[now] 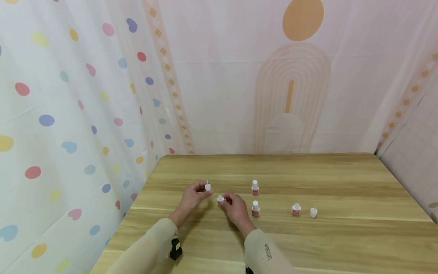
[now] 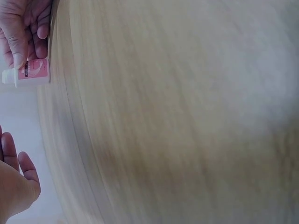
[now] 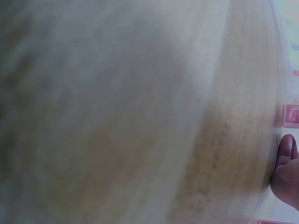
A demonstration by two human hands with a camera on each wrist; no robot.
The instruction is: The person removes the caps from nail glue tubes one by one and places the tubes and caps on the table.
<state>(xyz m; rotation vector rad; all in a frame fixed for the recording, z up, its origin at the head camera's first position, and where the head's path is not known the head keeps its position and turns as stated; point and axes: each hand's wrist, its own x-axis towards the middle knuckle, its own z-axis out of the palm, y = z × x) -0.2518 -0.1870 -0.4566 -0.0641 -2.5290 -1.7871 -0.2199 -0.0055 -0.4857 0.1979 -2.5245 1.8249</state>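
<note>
In the head view my left hand (image 1: pixel 194 195) pinches a white cap (image 1: pixel 207 187) with its thin applicator stem pointing up. Just to the right and slightly nearer, my right hand (image 1: pixel 236 208) grips a small white bottle (image 1: pixel 220 199) with its short neck uncovered. The left wrist view shows this bottle's pink label (image 2: pixel 35 70), with the right fingers and thumb on it. Cap and bottle are apart. At the right edge of the right wrist view, part of a hand (image 3: pixel 286 175) appears below a pink-labelled bottle (image 3: pixel 292 115).
Right of my hands stand two capped bottles, one farther back (image 1: pixel 255 188) and one nearer (image 1: pixel 255 209). Farther right are an uncapped bottle (image 1: pixel 296 209) and a loose white cap (image 1: pixel 313 212) with its stem up. A patterned curtain (image 1: pixel 219 95) hangs behind the wooden table (image 1: pixel 325 247).
</note>
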